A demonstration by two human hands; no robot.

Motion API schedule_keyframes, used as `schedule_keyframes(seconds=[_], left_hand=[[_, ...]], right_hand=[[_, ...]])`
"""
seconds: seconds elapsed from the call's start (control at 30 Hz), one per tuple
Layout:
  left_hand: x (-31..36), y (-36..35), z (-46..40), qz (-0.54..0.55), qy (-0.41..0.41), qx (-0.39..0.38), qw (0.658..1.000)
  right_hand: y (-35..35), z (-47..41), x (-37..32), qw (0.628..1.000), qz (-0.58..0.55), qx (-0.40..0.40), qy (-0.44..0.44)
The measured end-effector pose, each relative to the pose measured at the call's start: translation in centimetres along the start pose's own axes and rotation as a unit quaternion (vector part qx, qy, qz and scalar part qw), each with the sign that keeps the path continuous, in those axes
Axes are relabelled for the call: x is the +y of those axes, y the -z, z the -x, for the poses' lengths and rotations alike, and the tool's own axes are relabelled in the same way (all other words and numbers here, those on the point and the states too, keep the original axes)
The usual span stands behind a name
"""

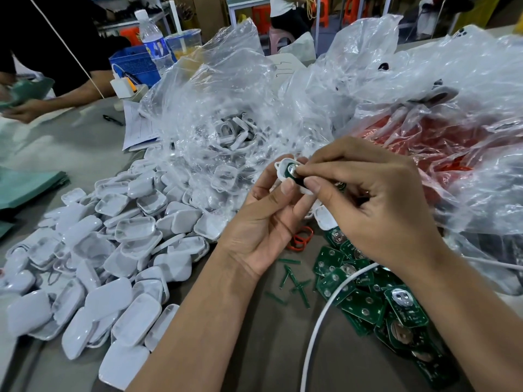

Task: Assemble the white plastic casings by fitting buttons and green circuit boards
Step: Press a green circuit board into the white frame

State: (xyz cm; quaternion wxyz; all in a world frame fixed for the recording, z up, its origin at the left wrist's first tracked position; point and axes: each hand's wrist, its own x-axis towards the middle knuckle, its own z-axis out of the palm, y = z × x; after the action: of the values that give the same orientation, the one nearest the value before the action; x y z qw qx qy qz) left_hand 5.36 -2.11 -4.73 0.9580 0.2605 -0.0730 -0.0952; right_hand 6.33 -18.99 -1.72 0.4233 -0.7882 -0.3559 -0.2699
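My left hand [263, 219] grips a white casing [283, 168], fingers curled round it. My right hand [376, 202] pinches a green circuit board [294, 172] into it, above the bench [240, 335].

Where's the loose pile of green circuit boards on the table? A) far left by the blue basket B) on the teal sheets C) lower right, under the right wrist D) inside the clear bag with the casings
C: the green circuit boards lie heaped on the table at lower right, beneath the right hand, with a white cable crossing them.
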Motion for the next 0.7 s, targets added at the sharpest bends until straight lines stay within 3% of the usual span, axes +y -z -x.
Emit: schedule_keyframes(seconds=[0.3, 0.7], left_hand=[[-0.45, -0.17, 0.05, -0.052, -0.043, 0.063, 0.996], [-0.46, -0.52, 0.42, -0.139, -0.089, 0.059, 0.985]], right_hand=[[-0.26, 0.08, 0.29, 1.0, 0.027, -0.01, -0.01], [-0.26, 0.05, 0.7, 1.0, 0.006, -0.019, -0.024]])
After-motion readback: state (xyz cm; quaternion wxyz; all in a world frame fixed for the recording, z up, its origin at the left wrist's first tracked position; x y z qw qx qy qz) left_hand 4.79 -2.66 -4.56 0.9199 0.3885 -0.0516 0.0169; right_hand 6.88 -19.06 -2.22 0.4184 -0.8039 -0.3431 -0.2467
